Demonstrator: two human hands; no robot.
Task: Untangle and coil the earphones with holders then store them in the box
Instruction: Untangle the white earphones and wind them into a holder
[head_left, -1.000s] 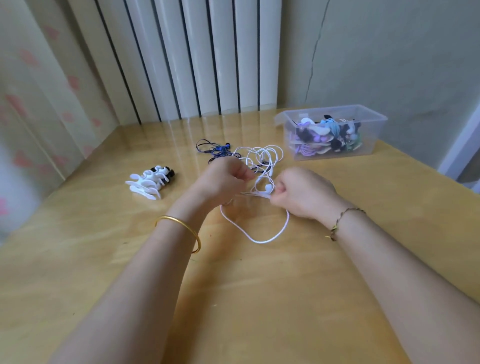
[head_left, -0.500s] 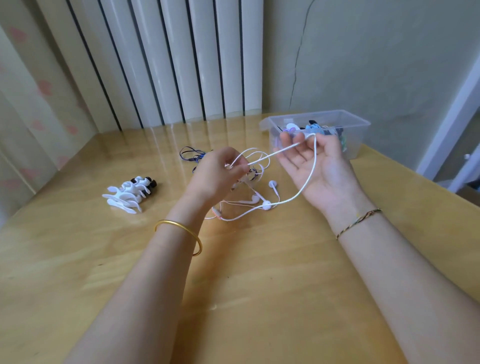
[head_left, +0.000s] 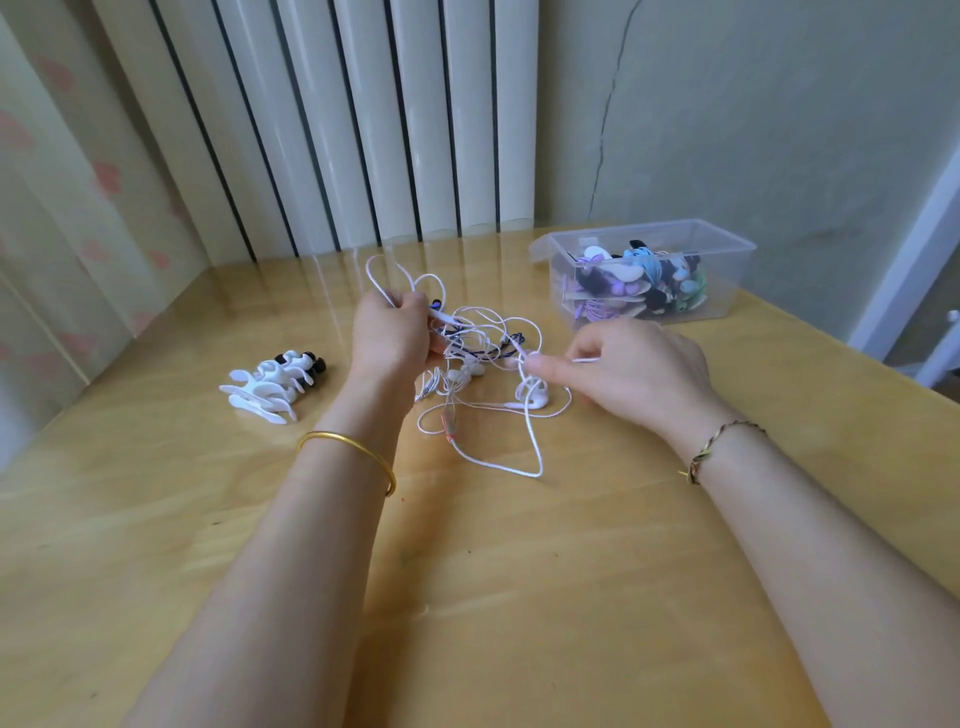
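The white earphones (head_left: 467, 372) are a loose tangle lying to the left of the clear plastic box (head_left: 730, 280) and a little nearer the person. Part of the tangle is raised off the wooden surface (head_left: 519, 597) between the two hands. Thin strands of dark blue earphones (head_left: 435, 304) are mixed into it.

The left hand (head_left: 392, 335), on the side of the tangle away from the box, has its fingers curled round several turns of white cable. Two loops stand up above the fist. The right hand (head_left: 634, 369), just in front of the box, pinches a white strand between thumb and forefinger, with its other fingers bent loosely. Below the hands two white earbuds and a small inline piece hang or rest against the surface. One long loop of cable trails toward the person.

The box stands open, with no lid on it. It holds wound earphones (head_left: 634, 280) in purple, light blue, black and white, packed close together. Far to the left of the box, beyond the left hand, lies a heap of white holders (head_left: 270, 387) with a few dark ones among them, well apart from the tangle.

A gold bangle (head_left: 348, 457) sits on the left wrist and a braided bracelet (head_left: 722, 447) on the right. Behind the box rises a pale wall (head_left: 779, 130) with a long crack. To the left of it hang white vertical slats (head_left: 389, 130) reaching down to the surface edge.
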